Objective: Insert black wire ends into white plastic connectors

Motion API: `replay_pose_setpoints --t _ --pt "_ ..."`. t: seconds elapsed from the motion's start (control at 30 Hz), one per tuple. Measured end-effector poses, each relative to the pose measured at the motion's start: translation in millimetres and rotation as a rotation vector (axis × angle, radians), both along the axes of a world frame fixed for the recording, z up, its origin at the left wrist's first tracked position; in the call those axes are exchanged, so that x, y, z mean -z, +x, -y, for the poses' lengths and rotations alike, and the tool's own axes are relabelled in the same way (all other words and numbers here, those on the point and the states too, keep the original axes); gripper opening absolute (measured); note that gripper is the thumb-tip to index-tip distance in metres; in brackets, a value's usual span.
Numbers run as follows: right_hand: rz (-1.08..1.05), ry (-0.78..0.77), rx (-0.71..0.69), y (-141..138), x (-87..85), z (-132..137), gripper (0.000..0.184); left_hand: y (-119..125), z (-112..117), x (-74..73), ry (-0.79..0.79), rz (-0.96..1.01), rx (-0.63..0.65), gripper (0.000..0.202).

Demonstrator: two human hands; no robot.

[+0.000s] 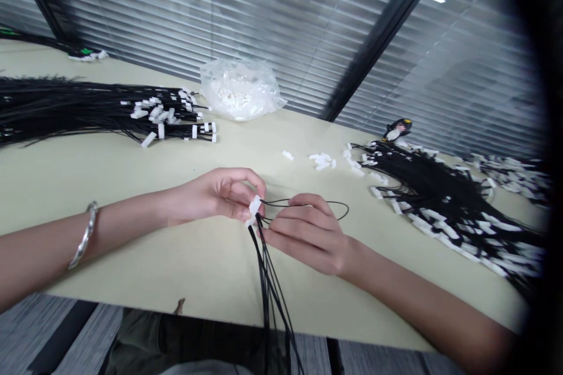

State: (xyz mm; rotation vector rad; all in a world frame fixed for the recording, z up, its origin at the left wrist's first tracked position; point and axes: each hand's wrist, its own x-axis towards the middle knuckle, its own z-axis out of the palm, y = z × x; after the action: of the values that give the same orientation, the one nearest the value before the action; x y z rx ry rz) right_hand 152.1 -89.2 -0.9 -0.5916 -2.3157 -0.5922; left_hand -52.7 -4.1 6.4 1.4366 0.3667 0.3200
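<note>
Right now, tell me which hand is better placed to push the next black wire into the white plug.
Probably the right hand: it pinches the black wires just beside the white plug, while the left hand grips the plug.

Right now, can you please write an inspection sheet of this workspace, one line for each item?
Surface: pale table, front edge near the person.
Job's things: white connector pinched by the left hand; thin black wires meet it and hang over the table edge.
Clutter: loose white connectors; clear bag of white parts; small penguin figure.
Grippers: right hand holds the wires beside the connector; bracelet on the left wrist.
Cables: wire bundle at left; wire pile at right, both with white ends.
Surroundings: window blinds behind.
</note>
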Motion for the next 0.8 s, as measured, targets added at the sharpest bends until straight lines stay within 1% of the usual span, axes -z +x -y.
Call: replay_pose_setpoints --t 0.1,0.33,0.4,0.6,0.8 --pt "-0.005 -0.009 -0.016 1.4 1.7 -0.6 0.018 0.4 -0.2 0.1 0.006 -0.009 0.009 0.023" --pt "-0.102 -0.118 -0.005 5.1 12.6 -6.5 0.021 0.0 -0.2 0.5 -0.006 -0.008 0.023 0.024" --pt "-0.075 -0.114 -0.006 4.2 11.1 -6.3 0.02 0.0 -0.4 0.2 -0.004 -0.011 0.02 0.023" --pt "0.005 -0.037 -0.049 -0.9 -1.0 -1.9 0.012 0.0 -0.9 -0.4 -0.007 -0.021 0.019 0.024" --pt "-0.017 -0.022 -0.068 -1.4 -0.8 -3.4 0.01 -0.5 -1.5 0.4 -0.008 -0.018 0.024 0.024"
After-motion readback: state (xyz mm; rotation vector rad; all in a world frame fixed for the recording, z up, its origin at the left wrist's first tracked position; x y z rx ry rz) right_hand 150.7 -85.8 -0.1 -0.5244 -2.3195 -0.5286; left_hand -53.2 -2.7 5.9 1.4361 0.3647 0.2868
